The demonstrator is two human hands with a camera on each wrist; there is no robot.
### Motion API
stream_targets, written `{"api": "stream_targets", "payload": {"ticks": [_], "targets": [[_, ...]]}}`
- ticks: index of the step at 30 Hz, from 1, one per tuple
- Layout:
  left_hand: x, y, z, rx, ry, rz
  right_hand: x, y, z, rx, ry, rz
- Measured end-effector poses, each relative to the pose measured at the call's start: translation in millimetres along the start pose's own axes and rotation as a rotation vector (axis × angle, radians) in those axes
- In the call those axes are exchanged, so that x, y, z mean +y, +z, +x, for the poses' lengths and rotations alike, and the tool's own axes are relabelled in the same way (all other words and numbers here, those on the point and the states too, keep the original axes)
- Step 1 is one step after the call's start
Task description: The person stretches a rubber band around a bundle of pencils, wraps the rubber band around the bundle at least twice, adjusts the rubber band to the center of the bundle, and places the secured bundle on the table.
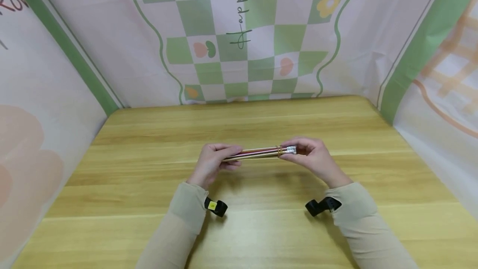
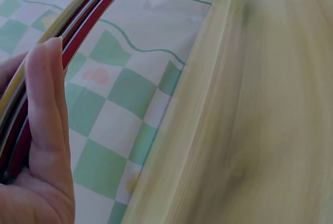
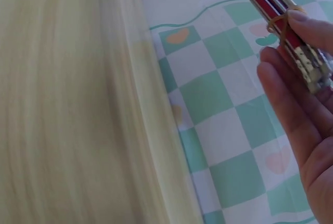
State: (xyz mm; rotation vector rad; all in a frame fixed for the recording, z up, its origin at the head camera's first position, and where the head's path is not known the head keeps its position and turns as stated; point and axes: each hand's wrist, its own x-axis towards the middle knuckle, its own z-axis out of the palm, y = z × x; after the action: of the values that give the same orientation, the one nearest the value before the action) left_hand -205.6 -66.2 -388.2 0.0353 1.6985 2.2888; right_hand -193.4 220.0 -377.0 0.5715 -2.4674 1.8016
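Note:
A bundle of pencils (image 1: 257, 152) in red, gold and dark colours is held level above the table, between both hands. My left hand (image 1: 214, 161) grips its left end, thumb on top and fingers beneath. At the other end, my right hand (image 1: 313, 157) pinches the bundle near the silvery ferrules (image 3: 311, 66). A tan rubber band (image 3: 281, 26) is wound around the pencils there, beside the right thumb. In the left wrist view, the pencils (image 2: 78, 21) run along the left palm, whose fingers curl about them. Their left tips are hidden by the hand.
Beneath the hands lies a wood-grain table (image 1: 261, 227). A green-and-white checked cloth (image 1: 231, 45) hangs behind its far edge, with more printed cloth (image 1: 33, 94) along the sides. Each wrist wears a black strap mount (image 1: 323, 206) just above the tabletop.

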Motion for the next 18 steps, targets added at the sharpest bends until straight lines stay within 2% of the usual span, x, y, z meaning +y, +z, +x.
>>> {"api": "stream_targets", "payload": {"ticks": [5, 9, 18], "targets": [[-2.5, 2.9, -0.1, 0.005, 0.011, 0.005, 1, 4, 0, 0.023, -0.042, 0.087], [-4.4, 5.9, -0.4, 0.009, 0.014, -0.01, 1, 7, -1, 0.026, -0.033, 0.122], [-4.7, 9.9, -0.8, 0.007, 0.03, -0.004, -1, 11, -1, -0.005, 0.027, 0.037]]}}
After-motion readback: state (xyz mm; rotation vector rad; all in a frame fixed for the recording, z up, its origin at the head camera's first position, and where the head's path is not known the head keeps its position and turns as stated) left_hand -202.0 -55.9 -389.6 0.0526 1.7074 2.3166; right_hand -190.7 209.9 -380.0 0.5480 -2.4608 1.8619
